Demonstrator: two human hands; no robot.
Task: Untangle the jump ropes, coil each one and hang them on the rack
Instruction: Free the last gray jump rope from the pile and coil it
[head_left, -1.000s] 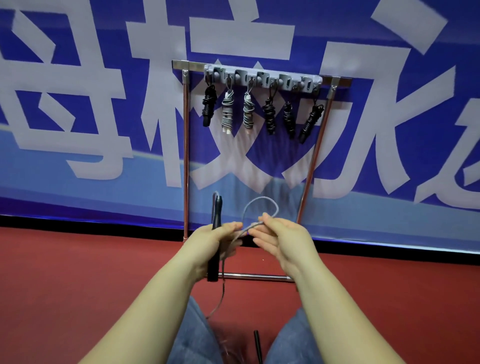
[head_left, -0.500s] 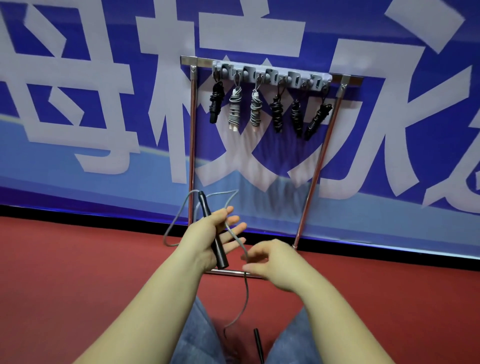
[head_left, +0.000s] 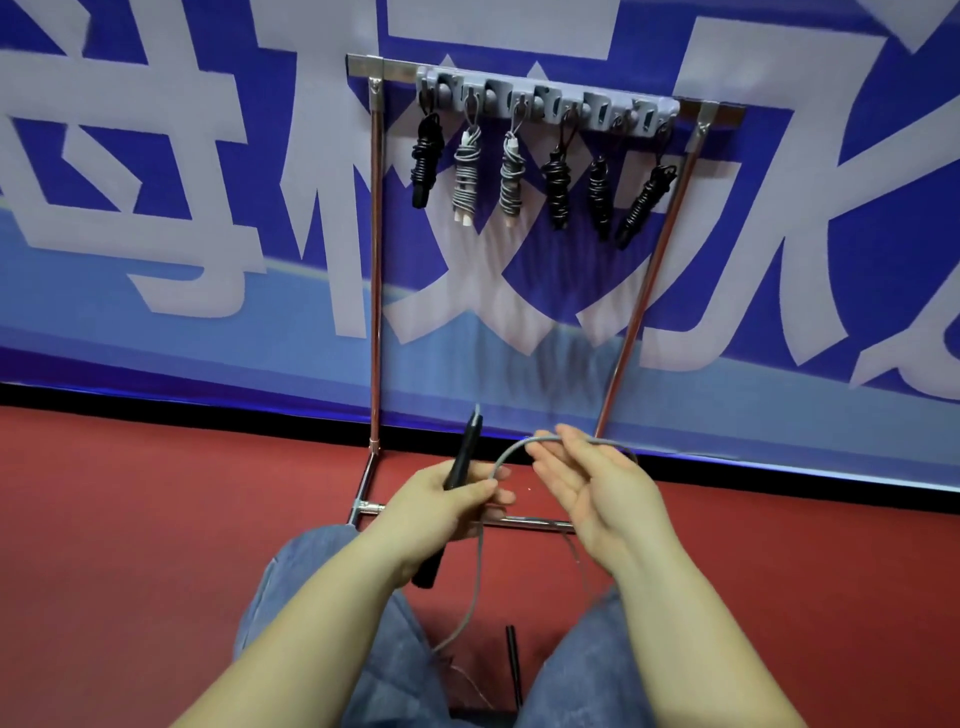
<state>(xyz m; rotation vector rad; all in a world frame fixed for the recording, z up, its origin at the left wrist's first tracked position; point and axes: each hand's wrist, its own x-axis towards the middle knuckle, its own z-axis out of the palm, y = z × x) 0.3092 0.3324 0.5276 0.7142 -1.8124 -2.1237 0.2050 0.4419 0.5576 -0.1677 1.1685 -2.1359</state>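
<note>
Since half a second ago, the right hand (head_left: 592, 486) has been raised and turned palm-up, and a fresh loop of the grey rope (head_left: 511, 451) has been carried over toward the left. On the left, a black handle (head_left: 464, 456) is gripped by the left hand (head_left: 447, 506), fingers (head_left: 480, 486) curled round it, with the rope pinned beneath them. To the right, the rope is draped across the right fingers (head_left: 563, 447), which are loosely spread, not clenched. Coiling is judged to be the step in hand. Next, the loop must be brought round the handle and slack fed up from the floor (head_left: 156, 519), where the second handle (head_left: 513, 660) lies between the knees. Six coiled ropes (head_left: 511, 174) already hang on the rack (head_left: 375, 260) beyond the fingers.
</note>
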